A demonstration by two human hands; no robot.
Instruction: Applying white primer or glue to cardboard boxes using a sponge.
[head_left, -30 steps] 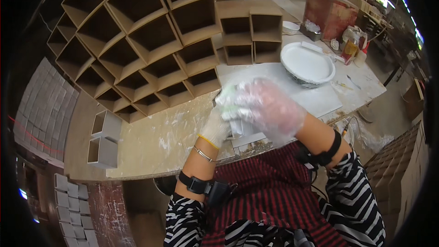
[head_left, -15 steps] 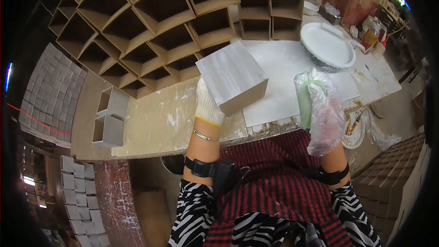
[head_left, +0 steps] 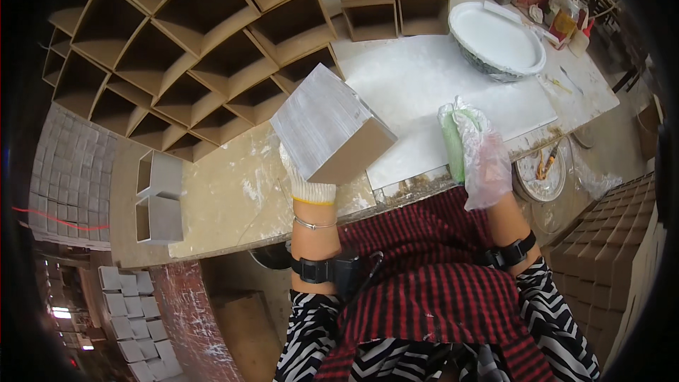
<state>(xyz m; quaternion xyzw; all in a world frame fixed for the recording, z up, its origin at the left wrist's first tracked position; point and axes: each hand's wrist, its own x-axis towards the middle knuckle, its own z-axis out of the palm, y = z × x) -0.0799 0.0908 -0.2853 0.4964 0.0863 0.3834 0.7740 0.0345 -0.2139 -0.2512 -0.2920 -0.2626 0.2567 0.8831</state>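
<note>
My left hand [head_left: 307,189], in a white knit glove with a yellow-edged cuff, holds up a box [head_left: 318,124] above the table. One broad face of the box is coated streaky white; the side toward me is bare brown board. The box hides my left fingers. A clear plastic bag wraps my right hand [head_left: 486,170], which is closed around a green sponge-like pad [head_left: 452,143]. That hand is at the table's front edge, apart from the box. Beyond it stands a wide basin [head_left: 506,41] of white liquid with a flat bar across its rim.
Brown open boxes [head_left: 205,10] are stacked high along the table's far left. Two pale boxes [head_left: 160,218] stand at its left end. A white sheet [head_left: 396,71] covers the right part of the table [head_left: 226,198]. A bucket [head_left: 541,178] with orange-handled tools sits below, right.
The box in my left hand has tilted and turned, so its white face leans more to the left. My right hand with the green pad has shifted slightly left. The whole view has turned a little.
</note>
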